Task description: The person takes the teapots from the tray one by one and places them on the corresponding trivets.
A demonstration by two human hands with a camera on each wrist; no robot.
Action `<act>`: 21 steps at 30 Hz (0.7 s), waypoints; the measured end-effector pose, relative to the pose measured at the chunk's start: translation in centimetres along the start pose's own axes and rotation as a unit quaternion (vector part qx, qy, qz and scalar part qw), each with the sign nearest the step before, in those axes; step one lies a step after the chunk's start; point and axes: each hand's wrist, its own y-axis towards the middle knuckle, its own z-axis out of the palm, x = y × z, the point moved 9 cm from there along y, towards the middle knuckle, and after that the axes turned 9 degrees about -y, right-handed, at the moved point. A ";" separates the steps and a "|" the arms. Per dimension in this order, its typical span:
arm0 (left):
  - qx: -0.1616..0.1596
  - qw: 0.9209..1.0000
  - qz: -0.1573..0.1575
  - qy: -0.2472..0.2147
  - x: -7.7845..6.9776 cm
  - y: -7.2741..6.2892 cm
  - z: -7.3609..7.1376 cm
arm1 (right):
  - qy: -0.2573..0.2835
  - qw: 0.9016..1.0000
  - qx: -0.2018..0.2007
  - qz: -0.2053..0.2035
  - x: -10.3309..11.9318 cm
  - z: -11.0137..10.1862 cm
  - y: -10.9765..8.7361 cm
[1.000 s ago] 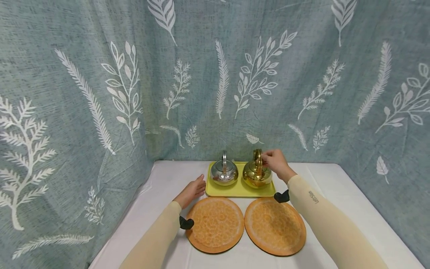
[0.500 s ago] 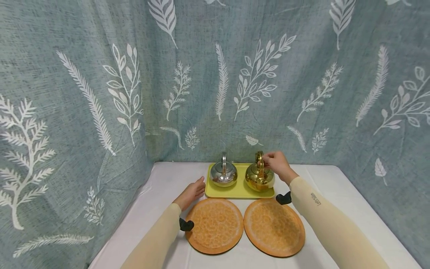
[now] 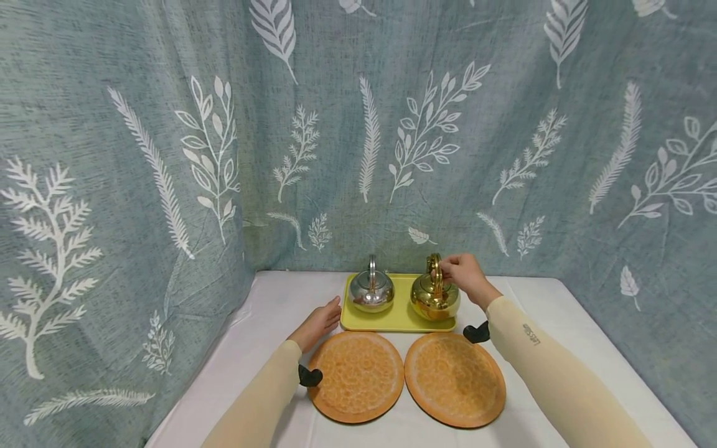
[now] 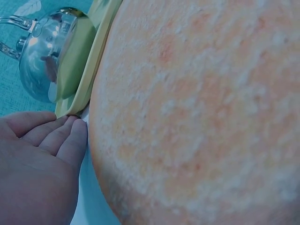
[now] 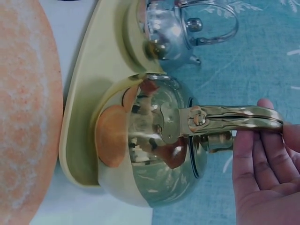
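Left of the round gold metal kettle (image 3: 432, 307), the round silver metal kettle (image 3: 371, 297) sits on the yellow rectangular tray (image 3: 401, 312) behind two round orange mats (image 3: 356, 377).

Enclosed at back and sides by a blue-green curtain (image 3: 336, 143), printed with white leaves and sprigs; white cloth (image 3: 549, 305) spread below; two round orange mats (image 3: 356, 378) laid side by side; silver kettle (image 3: 371, 295) seen upright behind the left one, handle raised
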 end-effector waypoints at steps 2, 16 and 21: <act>-0.001 1.000 0.002 -0.001 0.0 0.0 0.0 | -0.004 1.000 -0.001 -0.004 0.1 -0.1 -0.1; -0.003 1.000 0.004 -0.006 0.4 0.6 -0.2 | -0.006 1.000 -0.001 -0.015 0.6 -0.3 -0.6; -0.001 1.000 0.008 -0.007 0.4 0.6 -0.3 | -0.010 1.000 -0.004 -0.018 0.5 -0.7 -0.8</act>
